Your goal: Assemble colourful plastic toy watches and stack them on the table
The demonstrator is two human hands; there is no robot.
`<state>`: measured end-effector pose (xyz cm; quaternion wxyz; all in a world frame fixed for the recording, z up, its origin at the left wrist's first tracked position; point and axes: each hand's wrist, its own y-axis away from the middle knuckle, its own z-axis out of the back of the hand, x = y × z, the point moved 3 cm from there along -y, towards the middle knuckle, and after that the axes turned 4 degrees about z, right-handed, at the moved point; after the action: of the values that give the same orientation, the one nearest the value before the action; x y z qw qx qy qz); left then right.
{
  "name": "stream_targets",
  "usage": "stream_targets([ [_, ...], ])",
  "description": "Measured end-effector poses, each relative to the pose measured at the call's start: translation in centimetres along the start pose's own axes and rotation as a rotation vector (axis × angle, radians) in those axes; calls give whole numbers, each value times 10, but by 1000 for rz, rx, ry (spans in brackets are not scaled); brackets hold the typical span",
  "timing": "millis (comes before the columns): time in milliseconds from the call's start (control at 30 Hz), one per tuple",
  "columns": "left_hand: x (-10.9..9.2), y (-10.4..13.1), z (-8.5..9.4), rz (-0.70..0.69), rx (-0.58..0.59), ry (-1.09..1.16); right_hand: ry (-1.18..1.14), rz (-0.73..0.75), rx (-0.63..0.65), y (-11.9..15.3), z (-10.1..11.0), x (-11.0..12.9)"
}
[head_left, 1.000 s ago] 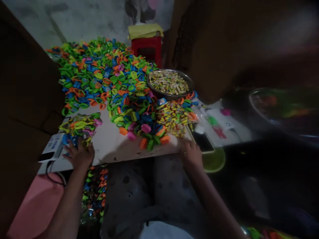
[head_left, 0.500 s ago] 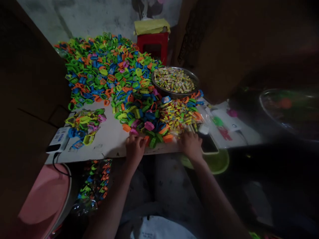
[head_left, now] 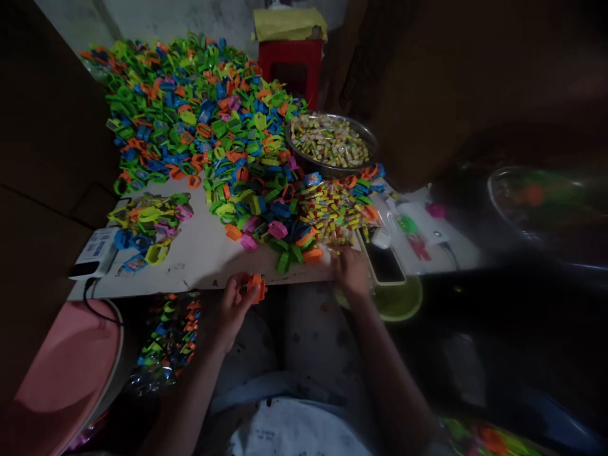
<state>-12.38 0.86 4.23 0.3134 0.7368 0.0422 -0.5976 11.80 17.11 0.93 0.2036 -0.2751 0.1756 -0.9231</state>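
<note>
My left hand [head_left: 236, 303] is at the table's front edge, its thumb and fingers closed on an orange plastic toy watch [head_left: 257, 289]. My right hand [head_left: 350, 271] is by the near edge of a pile of small yellow-and-red wrapped pieces [head_left: 330, 212]. Its fingers look curled together; whatever they may hold is too blurred to name. A big heap of colourful toy watches [head_left: 190, 120] covers the back left of the table. Several lie nearer, among them a green one [head_left: 284, 261] and a pink one [head_left: 278, 229] between my hands.
A metal bowl [head_left: 375, 149] full of small wrapped pieces stands behind the pile. Right of my right hand lies a phone [head_left: 387, 266] with a white case [head_left: 381, 239] on it. A white device [head_left: 95, 253] with a cable sits at left. Below are a pink tub [head_left: 66, 361] and a green basin [head_left: 408, 304].
My left hand has lifted the orange toy watch from the near edge of the heap and drawn it left and toward me. My right hand stays near the wrapped pieces. The view has shifted slightly.
</note>
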Motion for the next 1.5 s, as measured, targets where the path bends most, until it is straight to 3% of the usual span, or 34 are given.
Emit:
stream_targets([
  [67, -2, 11, -7, 91, 61, 78, -99, -27, -40, 0, 7, 3],
  [167, -5, 25, -18, 224, 202, 146, -465, -232, -72, 10, 14, 14],
  [233, -6, 31, -24, 275, 273, 159, -751, -365, 17, 22, 13, 30],
  [333, -8, 35, -28, 281, 334, 145, -963, -392, 267, 40, 13, 61],
  [433, -8, 35, -28, 230, 354, 91, -973, -318, 416, 54, 21, 87],
  [567, -2, 31, -24, 108, 376, -83, -736, -233, 481, 60, 38, 106],
  [700, 5, 26, -21, -115, 269, -304, -603, -79, 596, 59, 52, 121],
  [800, 11, 25, -23, -75, 304, -347, -640, -70, 570, 58, 54, 124],
  [900, 14, 30, -29, 125, 394, -254, -758, -194, 448, 60, 47, 119],
  [1000, 16, 38, -35, 285, 430, -90, -1017, -324, 393, 65, 39, 119],
  [1100, 20, 44, -38, 386, 445, 47, -1236, -438, 385, 69, 34, 125],
  [1200, 25, 47, -38, 454, 413, 145, -1291, -481, 432, 70, 32, 131],
  [1333, 25, 47, -37, 407, 331, 231, -1280, -460, 372, 67, 33, 129],
  [1500, 17, 43, -28, 177, 323, 147, -1164, -351, 403, 64, 40, 122],
])
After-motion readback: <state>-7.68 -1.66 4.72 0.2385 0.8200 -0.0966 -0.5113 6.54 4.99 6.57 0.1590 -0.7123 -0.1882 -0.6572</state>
